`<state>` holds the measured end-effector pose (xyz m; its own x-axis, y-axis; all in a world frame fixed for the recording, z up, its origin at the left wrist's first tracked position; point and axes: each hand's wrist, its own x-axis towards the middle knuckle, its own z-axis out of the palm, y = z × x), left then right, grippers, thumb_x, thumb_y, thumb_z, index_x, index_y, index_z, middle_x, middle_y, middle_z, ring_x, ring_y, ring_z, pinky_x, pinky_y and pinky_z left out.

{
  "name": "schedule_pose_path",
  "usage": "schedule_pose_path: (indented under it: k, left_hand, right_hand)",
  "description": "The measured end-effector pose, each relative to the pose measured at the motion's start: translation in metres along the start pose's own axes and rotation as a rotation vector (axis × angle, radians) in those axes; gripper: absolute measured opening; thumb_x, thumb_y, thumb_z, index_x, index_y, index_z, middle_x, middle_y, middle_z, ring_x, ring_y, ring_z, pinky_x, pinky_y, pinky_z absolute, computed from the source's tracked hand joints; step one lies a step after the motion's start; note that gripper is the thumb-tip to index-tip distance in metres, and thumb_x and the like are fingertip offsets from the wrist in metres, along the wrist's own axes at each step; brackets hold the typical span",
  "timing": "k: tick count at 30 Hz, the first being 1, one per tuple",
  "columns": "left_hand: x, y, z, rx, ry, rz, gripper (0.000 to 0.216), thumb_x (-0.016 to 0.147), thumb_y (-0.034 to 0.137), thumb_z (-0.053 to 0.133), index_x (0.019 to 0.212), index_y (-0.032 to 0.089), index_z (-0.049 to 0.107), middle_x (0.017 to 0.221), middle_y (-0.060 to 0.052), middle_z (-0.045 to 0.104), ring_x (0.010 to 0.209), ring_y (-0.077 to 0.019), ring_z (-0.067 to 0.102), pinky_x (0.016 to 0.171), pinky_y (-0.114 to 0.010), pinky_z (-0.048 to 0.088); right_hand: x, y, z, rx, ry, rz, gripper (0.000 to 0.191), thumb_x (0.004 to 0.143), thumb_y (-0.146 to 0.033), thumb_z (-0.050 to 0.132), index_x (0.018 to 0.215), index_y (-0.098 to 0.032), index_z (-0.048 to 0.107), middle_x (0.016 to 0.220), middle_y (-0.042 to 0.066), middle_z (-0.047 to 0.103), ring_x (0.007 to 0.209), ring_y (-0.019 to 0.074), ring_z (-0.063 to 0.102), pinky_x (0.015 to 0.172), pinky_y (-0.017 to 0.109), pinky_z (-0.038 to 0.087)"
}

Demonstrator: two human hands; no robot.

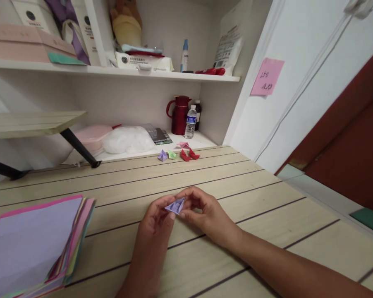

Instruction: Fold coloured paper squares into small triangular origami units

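Observation:
Between my two hands, just above the slatted wooden table (261, 203), is a small purple folded paper boat (175, 206). My left hand (157, 217) pinches its left end, with the thumb along the near side. My right hand (205, 211) grips the right end between thumb and fingers. The underside and the fingertips behind the paper are partly hidden. Farther back on the table stand several small folded paper pieces: a purple one (162, 155), a light green one (172, 155), a pink one (183, 145) and two red ones (185, 155).
A stack of coloured paper sheets (34, 236) lies at the left, purple on top. Behind the table are a red thermos jug (179, 116), a water bottle (190, 122) and a white plastic bag (129, 140). A small raised stand (37, 123) with black legs is at the back left.

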<state>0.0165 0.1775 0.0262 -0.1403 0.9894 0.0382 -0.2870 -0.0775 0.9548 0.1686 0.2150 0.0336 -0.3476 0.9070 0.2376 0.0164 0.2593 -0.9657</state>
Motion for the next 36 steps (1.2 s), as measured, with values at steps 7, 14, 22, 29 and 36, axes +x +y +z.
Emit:
schedule_pose_path:
  k: [7, 14, 22, 29, 36]
  left_hand:
    - [0.0, 0.002, -0.002, 0.109, -0.015, -0.059, 0.03, 0.078, 0.033, 0.066, 0.106, 0.021, 0.065, 0.092, -0.003, 0.075, 0.092, -0.0172, 0.067, 0.085, -0.028, 0.048]
    - [0.013, 0.001, -0.02, 0.792, 0.034, 0.195, 0.021, 0.074, 0.021, 0.051, 0.091, 0.022, 0.065, 0.1, -0.006, 0.061, 0.079, -0.0199, 0.062, 0.076, -0.039, 0.052]
    - [0.025, -0.001, -0.041, 0.872, 0.021, 0.232, 0.029, 0.074, 0.021, 0.056, 0.102, 0.024, 0.065, 0.114, -0.006, 0.052, 0.081, -0.0175, 0.061, 0.077, -0.039, 0.056]
    - [0.027, -0.003, -0.042, 0.879, -0.052, 0.272, 0.025, 0.078, 0.014, 0.054, 0.097, 0.026, 0.065, 0.116, -0.004, 0.052, 0.084, -0.015, 0.061, 0.071, -0.032, 0.057]
    - [0.027, -0.004, -0.04, 0.953, -0.175, 0.371, 0.025, 0.08, 0.008, 0.052, 0.091, 0.026, 0.065, 0.127, -0.005, 0.048, 0.101, -0.0177, 0.061, 0.087, -0.038, 0.053]
  right_hand:
    - [-0.002, -0.004, -0.001, -0.172, -0.005, -0.045, 0.022, 0.082, -0.013, 0.067, 0.102, -0.022, 0.062, 0.085, -0.001, 0.065, 0.073, 0.013, 0.059, 0.067, 0.024, 0.047]
    - [0.004, 0.001, -0.013, -0.518, -0.039, -0.142, 0.015, 0.082, -0.007, 0.059, 0.079, -0.021, 0.062, 0.077, -0.002, 0.067, 0.069, 0.0132, 0.059, 0.065, 0.024, 0.044]
    - [0.012, 0.014, -0.021, -0.504, 0.003, -0.121, 0.026, 0.08, -0.009, 0.063, 0.102, -0.024, 0.065, 0.092, 0.001, 0.066, 0.069, 0.0132, 0.058, 0.065, 0.025, 0.047]
    - [0.016, 0.017, -0.017, -0.523, -0.099, -0.259, 0.028, 0.082, -0.005, 0.062, 0.098, -0.026, 0.07, 0.105, 0.005, 0.067, 0.09, 0.0183, 0.064, 0.079, 0.031, 0.051]
    - [0.02, 0.023, -0.01, -0.659, -0.148, -0.323, 0.021, 0.084, -0.005, 0.062, 0.088, -0.024, 0.069, 0.092, 0.002, 0.071, 0.09, 0.0182, 0.065, 0.082, 0.03, 0.05]
